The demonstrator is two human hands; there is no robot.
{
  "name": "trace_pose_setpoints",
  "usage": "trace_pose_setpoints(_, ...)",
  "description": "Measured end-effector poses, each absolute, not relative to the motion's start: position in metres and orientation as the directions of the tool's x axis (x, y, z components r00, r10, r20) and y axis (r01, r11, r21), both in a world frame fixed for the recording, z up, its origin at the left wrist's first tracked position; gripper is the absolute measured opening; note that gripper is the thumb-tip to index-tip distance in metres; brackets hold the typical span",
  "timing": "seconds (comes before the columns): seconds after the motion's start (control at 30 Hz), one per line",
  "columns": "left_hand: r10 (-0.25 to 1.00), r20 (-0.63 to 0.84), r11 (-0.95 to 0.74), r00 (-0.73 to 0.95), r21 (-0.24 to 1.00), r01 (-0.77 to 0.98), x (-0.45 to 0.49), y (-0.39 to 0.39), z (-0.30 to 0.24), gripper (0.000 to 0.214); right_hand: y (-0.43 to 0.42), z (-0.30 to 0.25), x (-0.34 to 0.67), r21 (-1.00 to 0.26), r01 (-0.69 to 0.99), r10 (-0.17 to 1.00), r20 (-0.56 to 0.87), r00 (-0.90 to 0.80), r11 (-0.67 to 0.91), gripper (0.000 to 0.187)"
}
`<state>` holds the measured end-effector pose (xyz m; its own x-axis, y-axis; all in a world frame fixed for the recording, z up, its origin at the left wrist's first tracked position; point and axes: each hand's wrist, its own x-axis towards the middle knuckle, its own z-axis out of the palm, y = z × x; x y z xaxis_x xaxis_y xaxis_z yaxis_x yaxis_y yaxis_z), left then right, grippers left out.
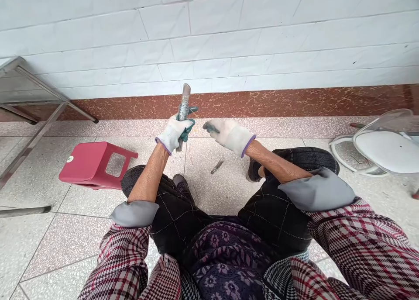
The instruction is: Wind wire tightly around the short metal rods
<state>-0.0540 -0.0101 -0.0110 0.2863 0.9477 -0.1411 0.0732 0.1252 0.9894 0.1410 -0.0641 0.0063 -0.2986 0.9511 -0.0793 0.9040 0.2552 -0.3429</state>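
My left hand (176,132), in a white knit glove with green-coated fingers, is closed around a stick (186,90) held nearly upright. Shiny grey wire (183,111) is wound around the stick's middle, and its lower end shows below my fist. A thin yellowish strand (195,114) runs from the winding toward my right hand (229,134). That hand wears a matching glove, its fingers drawn together and pointing left, apart from the stick. What lies between its fingertips is too small to make out.
A small dark bundle (217,166) lies on the speckled floor between my feet. To the left stand a red plastic stool (87,162) and a metal-legged table (42,129). A white chair (386,149) is at the right. Ahead rises a white tiled wall (216,42).
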Motion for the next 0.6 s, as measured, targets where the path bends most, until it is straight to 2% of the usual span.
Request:
trace_pose_setpoints(0.07, 0.93, -0.141, 0.166, 0.34, 0.985, -0.046, -0.056, -0.009, -0.01, 0.07, -0.062, 0.008, 0.144, -0.4, 0.887, 0.963, -0.033, -0.266, 0.231, 0.041)
trace_pose_setpoints(0.13, 0.939, -0.13, 0.164, 0.319, 0.983, -0.081, -0.058, -0.007, -0.009, 0.067, -0.063, 0.008, 0.141, -0.397, 0.886, 0.958, -0.058, -0.282, 0.237, 0.04)
trace_pose_setpoints(0.2, 0.971, -0.11, 0.109, 0.212, 0.994, 0.015, -0.059, -0.003, -0.011, 0.061, -0.068, 0.003, 0.132, -0.362, 0.893, 0.938, -0.114, -0.327, 0.267, 0.036)
trace_pose_setpoints(0.27, 0.993, -0.045, 0.015, 0.112, 0.967, 0.255, -0.059, 0.003, -0.018, 0.055, -0.075, -0.003, 0.122, -0.329, 0.9, 0.922, -0.158, -0.352, 0.287, 0.033)
trace_pose_setpoints(0.33, 0.992, 0.04, -0.103, 0.121, 0.814, 0.572, -0.059, 0.009, -0.028, 0.044, -0.08, -0.007, 0.117, -0.318, 0.9, 0.915, -0.174, -0.365, 0.299, 0.031)
trace_pose_setpoints(0.4, 0.972, 0.069, -0.223, 0.223, 0.556, 0.801, -0.056, 0.013, -0.042, 0.032, -0.078, -0.005, 0.121, -0.304, 0.904, 0.915, -0.177, -0.364, 0.301, 0.028)
trace_pose_setpoints(0.47, 0.943, 0.004, -0.314, 0.333, 0.345, 0.885, -0.049, 0.014, -0.053, 0.026, -0.07, 0.004, 0.132, -0.278, 0.918, 0.927, -0.169, -0.335, 0.282, 0.026)
trace_pose_setpoints(0.5, 0.926, -0.039, -0.351, 0.376, 0.282, 0.893, -0.044, 0.013, -0.057, 0.025, -0.064, 0.01, 0.14, -0.258, 0.93, 0.939, -0.158, -0.307, 0.261, 0.026)
trace_pose_setpoints(0.53, 0.908, -0.073, -0.384, 0.412, 0.249, 0.889, -0.04, 0.011, -0.06, 0.025, -0.058, 0.016, 0.149, -0.244, 0.94, 0.948, -0.151, -0.28, 0.238, 0.026)
trace_pose_setpoints(0.6, 0.883, -0.098, -0.424, 0.46, 0.258, 0.868, -0.034, 0.005, -0.059, 0.026, -0.047, 0.028, 0.165, -0.206, 0.962, 0.969, -0.129, -0.211, 0.182, 0.029)
